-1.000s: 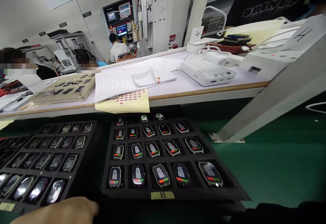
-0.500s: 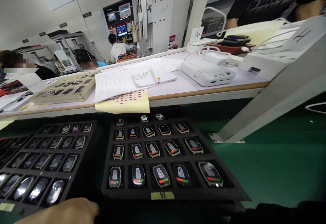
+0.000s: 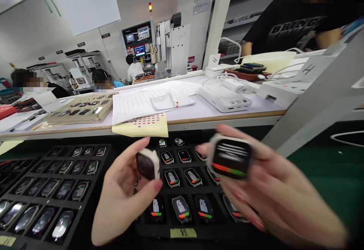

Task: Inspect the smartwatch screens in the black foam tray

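My left hand (image 3: 122, 193) is closed on a smartwatch case (image 3: 148, 164) with a pale frame and a dark face, pinched between thumb and fingers. In my right hand (image 3: 278, 189) is another smartwatch (image 3: 231, 155), light-framed and without a strap; its lit screen shows white text lines with a red and green bar. Motion blurs the right hand and its watch a little. Both hands hover over a black foam tray (image 3: 159, 230), where strapless watches such as this one (image 3: 182, 207) lie in separate pockets. My hands hide part of the tray.
A second foam tray (image 3: 36, 238) of watches lies to the left. Above the trays runs a shelf (image 3: 199, 120) bearing papers (image 3: 131, 104), a white power bank (image 3: 224, 99) and a beige tray (image 3: 99, 115). A slanted white post (image 3: 315, 79) stands right. Several people are beyond.
Both hands have come up over the middle tray, each with a watch in it. Before, only part of one hand showed at the lower left. The camera view has shifted slightly.
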`<state>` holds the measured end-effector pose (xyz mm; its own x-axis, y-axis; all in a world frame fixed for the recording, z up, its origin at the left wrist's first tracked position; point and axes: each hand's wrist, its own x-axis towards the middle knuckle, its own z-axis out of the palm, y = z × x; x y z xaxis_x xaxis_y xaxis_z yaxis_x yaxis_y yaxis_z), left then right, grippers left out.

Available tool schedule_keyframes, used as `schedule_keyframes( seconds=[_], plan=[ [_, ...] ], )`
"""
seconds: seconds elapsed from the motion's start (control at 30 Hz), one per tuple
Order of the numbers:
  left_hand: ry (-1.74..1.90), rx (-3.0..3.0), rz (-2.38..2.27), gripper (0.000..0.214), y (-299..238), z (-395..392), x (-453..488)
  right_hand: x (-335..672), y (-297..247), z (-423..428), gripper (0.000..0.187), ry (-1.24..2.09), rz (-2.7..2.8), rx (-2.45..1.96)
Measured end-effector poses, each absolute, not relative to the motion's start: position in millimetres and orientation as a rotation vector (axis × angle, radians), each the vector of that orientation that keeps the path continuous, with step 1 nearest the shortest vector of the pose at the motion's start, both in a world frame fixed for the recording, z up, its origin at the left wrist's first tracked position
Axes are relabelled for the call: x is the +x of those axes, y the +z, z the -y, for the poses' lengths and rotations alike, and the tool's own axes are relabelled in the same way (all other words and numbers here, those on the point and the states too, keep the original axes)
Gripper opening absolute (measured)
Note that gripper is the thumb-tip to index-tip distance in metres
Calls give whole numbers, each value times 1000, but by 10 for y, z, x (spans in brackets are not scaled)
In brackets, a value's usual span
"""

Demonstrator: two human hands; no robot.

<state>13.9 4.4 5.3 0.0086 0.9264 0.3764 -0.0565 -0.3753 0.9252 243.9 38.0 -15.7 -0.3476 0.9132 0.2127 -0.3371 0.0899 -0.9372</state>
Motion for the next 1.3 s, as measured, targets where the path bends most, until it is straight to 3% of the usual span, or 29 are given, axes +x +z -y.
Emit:
schedule_keyframes(
  seconds=[0.5,0.77,1.3],
  plan=[
    [1371,1450,-1079,46,-124,-399,315,2080,-271,-793,39,1431,1379,-677],
    [1395,1428,-1142,37,-112,-420,322,2062,-292,-837,47,1387,1324,-795],
    [1420,1442,-1133,44,-170,-464,323,2084,-309,-850,44,1452,1263,-688]
  ],
)
